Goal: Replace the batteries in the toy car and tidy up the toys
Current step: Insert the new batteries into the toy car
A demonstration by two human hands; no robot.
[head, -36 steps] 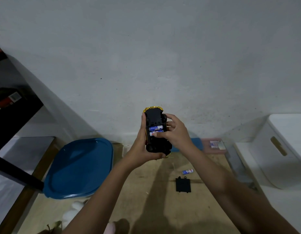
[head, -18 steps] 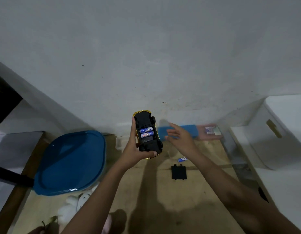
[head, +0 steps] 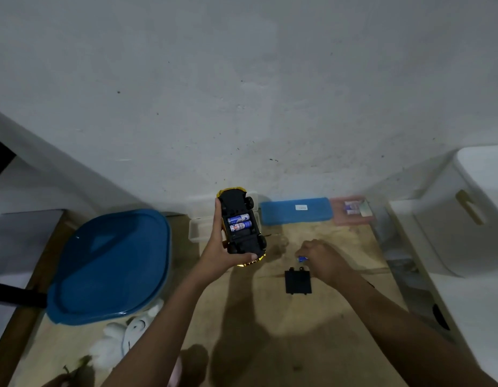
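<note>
My left hand (head: 224, 251) grips a yellow toy car (head: 242, 227) held upside down above the wooden table (head: 312, 331). Its black underside faces me, and two blue batteries (head: 239, 222) lie in the open compartment. My right hand (head: 321, 259) is down on the table, its fingers pinching a loose blue battery (head: 303, 258). The black battery cover (head: 297, 281) lies flat on the wood just below that hand.
A big blue lid (head: 108, 263) covers a bin on the left, with a white plush toy (head: 125, 339) below it. Against the wall stand a clear box (head: 197, 227), a blue box (head: 296, 210) and a pink box holding batteries (head: 352, 210). A white bin (head: 465, 213) stands right.
My right hand left the car's battery compartment, went down to the table and took hold of the loose battery. The left hand lowered the car slightly.
</note>
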